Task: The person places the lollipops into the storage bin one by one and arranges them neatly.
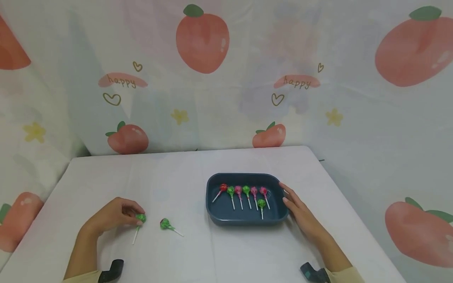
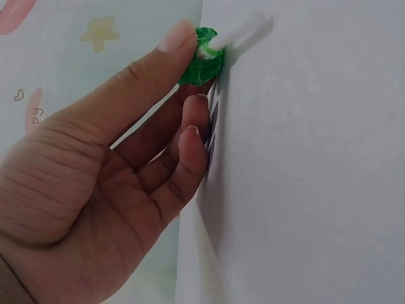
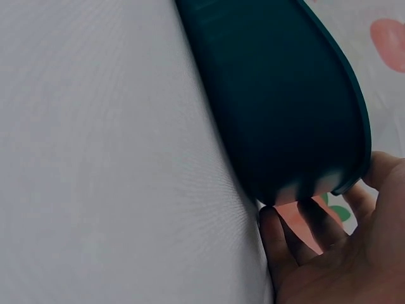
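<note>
My left hand (image 1: 116, 215) is low over the table at the left, pinching a green-wrapped lollipop (image 1: 141, 217) by its head between thumb and fingers. In the left wrist view, the green wrapper (image 2: 205, 66) shows at the thumb tip, and the white stick points away toward the table. Just right of this hand lies another green lollipop (image 1: 165, 224), its stick angled to the lower right. My right hand (image 1: 304, 218) rests its fingers against the right end of a dark blue tray (image 1: 226, 221). The right wrist view shows fingertips (image 3: 378, 166) at the tray's rim and others along its outer wall.
Inside the tray, a row of several lollipops runs from a red one (image 1: 223, 188) to a pink one (image 1: 263, 191), with a green one (image 1: 261, 203) in front. A white cloth covers the table (image 1: 191, 259). A fruit-printed curtain (image 1: 226, 106) hangs behind it.
</note>
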{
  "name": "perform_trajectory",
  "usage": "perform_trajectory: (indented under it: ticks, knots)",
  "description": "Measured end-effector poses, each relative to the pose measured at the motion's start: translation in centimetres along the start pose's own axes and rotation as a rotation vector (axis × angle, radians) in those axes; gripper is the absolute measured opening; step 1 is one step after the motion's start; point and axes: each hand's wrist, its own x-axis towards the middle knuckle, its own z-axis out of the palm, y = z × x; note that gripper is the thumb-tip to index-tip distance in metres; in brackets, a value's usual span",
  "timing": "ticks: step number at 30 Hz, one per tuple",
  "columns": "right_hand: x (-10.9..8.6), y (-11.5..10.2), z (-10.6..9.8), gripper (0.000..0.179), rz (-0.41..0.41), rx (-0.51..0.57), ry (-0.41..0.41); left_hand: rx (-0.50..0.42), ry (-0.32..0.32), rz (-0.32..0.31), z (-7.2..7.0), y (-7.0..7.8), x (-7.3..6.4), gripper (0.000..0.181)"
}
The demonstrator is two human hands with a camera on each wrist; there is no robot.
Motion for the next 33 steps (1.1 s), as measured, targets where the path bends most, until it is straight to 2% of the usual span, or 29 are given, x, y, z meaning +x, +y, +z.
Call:
perform_trajectory:
  ticks: [4, 8, 14, 18, 24, 33]
  knots:
    - [-0.3, 0.0, 0.2, 0.053, -0.001, 0.007, -0.008, -0.041, 0.002, -0.026, 0.5, -0.3, 0.0, 0.03]
    - [-0.4, 0.0, 0.2, 0.052, 0.005, -0.001, -0.005, -0.063, 0.016, -0.001, 0.8, -0.3, 0.2, 0.029]
    - [-0.1, 0.1, 0.1, 0.052, 0.006, -0.003, 0.007, -0.037, 0.142, 0.037, 1.1, 0.3, 1.1, 0.027]
    - [-0.1, 0.2, 0.1, 0.053, 0.009, 0.006, 0.011, -0.036, 0.187, 0.064, 1.5, 0.7, 1.9, 0.027]
    - [-0.2, 0.4, 0.2, 0.052, -0.003, 0.011, 0.009, -0.055, 0.193, 0.091, 2.4, 1.4, 3.2, 0.027]
    - [0.0, 0.6, 0.2, 0.051, -0.013, 0.007, 0.024, -0.059, 0.182, 0.086, 3.8, 3.0, 5.0, 0.027]
